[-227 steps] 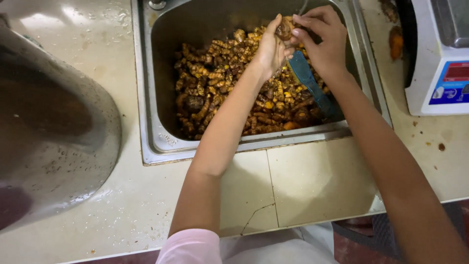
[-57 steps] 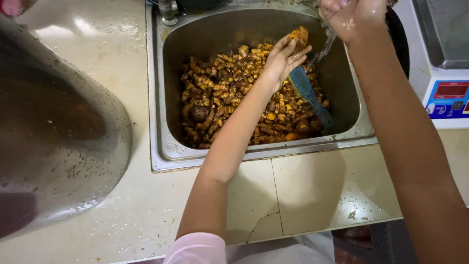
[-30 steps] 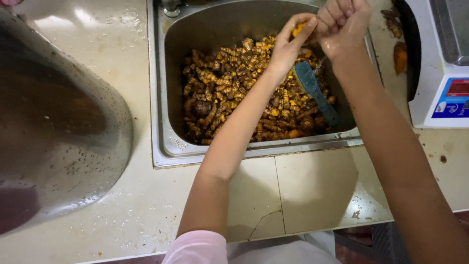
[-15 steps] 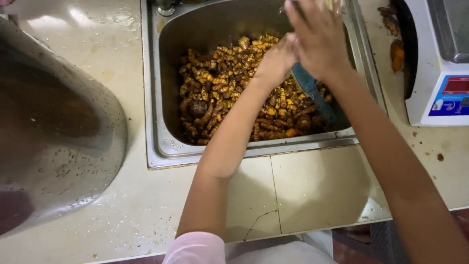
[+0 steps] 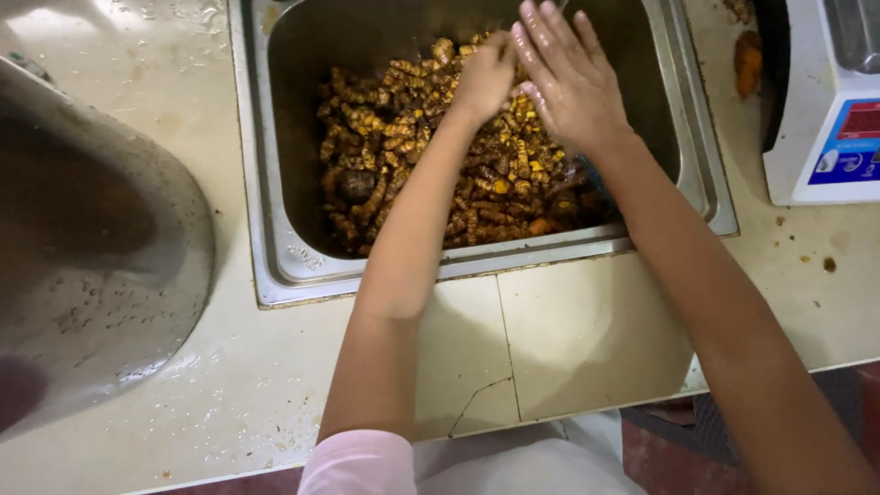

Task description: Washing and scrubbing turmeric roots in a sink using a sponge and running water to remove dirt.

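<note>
Our left hand (image 5: 484, 78) curls down into the heap of yellow-brown roots (image 5: 412, 147) filling the steel sink (image 5: 275, 266), its grip hidden. Our right hand (image 5: 570, 78) hovers just beside, fingers spread, holding nothing, roots directly beneath.

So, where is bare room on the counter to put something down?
The tiled counter in front of the sink, between the two forearms, is bare. So is the strip between the sink and the big metal basin. By the scale it is crowded, with orange bits.
</note>
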